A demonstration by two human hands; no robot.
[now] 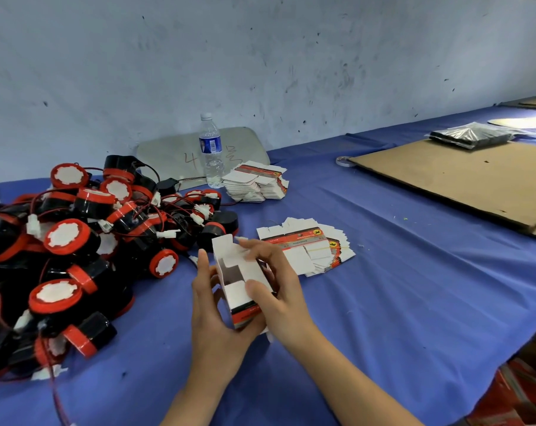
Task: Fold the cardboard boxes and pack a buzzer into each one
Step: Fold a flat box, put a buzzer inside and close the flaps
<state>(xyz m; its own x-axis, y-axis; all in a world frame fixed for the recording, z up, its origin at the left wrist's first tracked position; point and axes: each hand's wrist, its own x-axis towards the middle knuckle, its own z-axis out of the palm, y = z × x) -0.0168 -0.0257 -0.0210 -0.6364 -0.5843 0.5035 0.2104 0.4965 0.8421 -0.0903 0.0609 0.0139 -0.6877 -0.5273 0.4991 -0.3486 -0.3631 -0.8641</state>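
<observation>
A small white cardboard box (236, 276) with a red and black band at its base is held upright over the blue table, its top flaps open. My left hand (213, 318) grips it from the left and below. My right hand (279, 290) holds its right side, thumb on the front flap and fingers over the top edge. A big pile of black and red buzzers (76, 250) with wires lies to the left. Flat unfolded boxes (314, 245) are fanned out just behind my hands. A second stack of flat boxes (256, 181) sits farther back.
A clear water bottle (211, 149) stands before a grey tray (174, 155) leaning on the wall. A large cardboard sheet (457, 179) lies at right with a tape roll (344, 161) at its corner and a black plastic packet (472, 136) behind. The table edge drops at lower right.
</observation>
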